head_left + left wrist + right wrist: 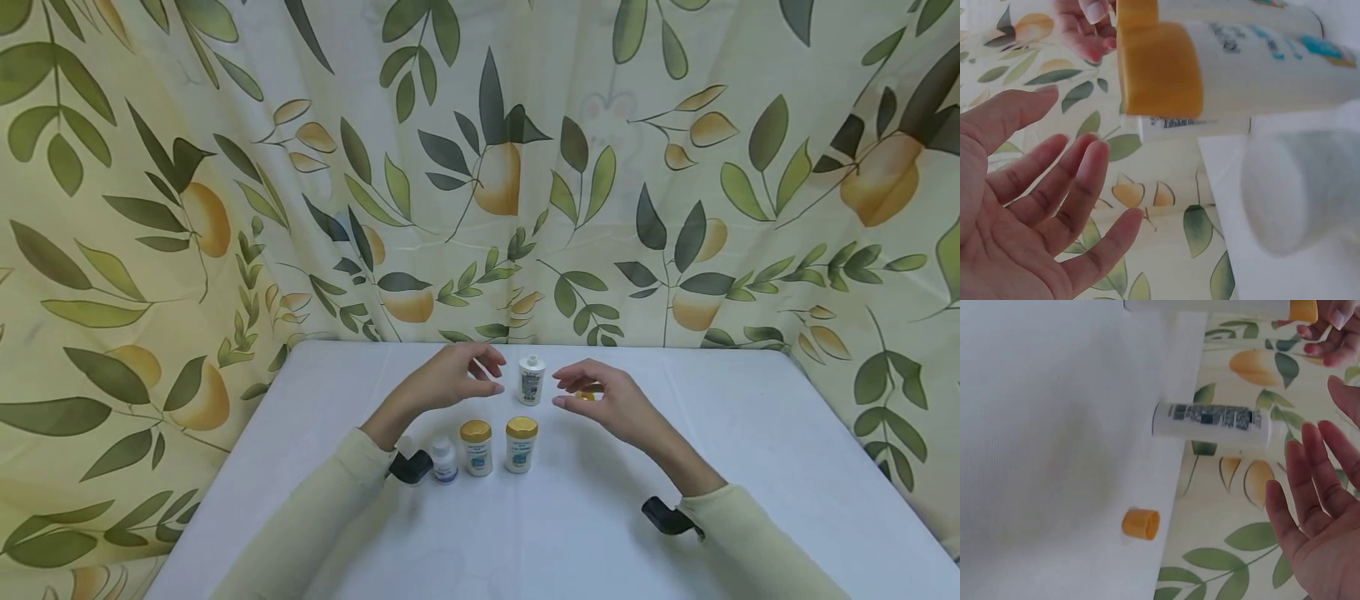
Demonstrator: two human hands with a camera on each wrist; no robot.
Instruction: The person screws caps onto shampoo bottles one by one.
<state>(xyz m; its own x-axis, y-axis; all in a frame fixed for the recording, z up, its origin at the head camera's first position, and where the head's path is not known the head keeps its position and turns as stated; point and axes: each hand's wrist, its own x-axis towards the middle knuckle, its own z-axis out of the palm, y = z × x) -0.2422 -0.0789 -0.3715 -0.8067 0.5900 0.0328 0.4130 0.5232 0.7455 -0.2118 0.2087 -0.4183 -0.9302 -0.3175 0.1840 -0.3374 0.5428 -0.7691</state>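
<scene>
A white bottle (pixel 531 382) with dark print stands upright and uncapped between my two hands. My left hand (pixel 459 377) is to its left, fingers loosely bent and apart from it. To its right is my right hand (pixel 611 400), likewise relaxed and holding nothing. In the right wrist view, a gap shows between the fingers and the uncapped bottle (pixel 1213 422). An orange cap (pixel 1140 524) lies on the table beyond the right hand; in the head view that hand partly hides it. Two white bottles with gold caps (pixel 477 450) (pixel 521 446) stand nearer me.
A small white bottle (pixel 444 461) stands left of the gold-capped pair. Another white item is mostly hidden behind the left wrist. The white table (pixel 585 533) ends at a leaf-and-fruit patterned curtain (pixel 465 250).
</scene>
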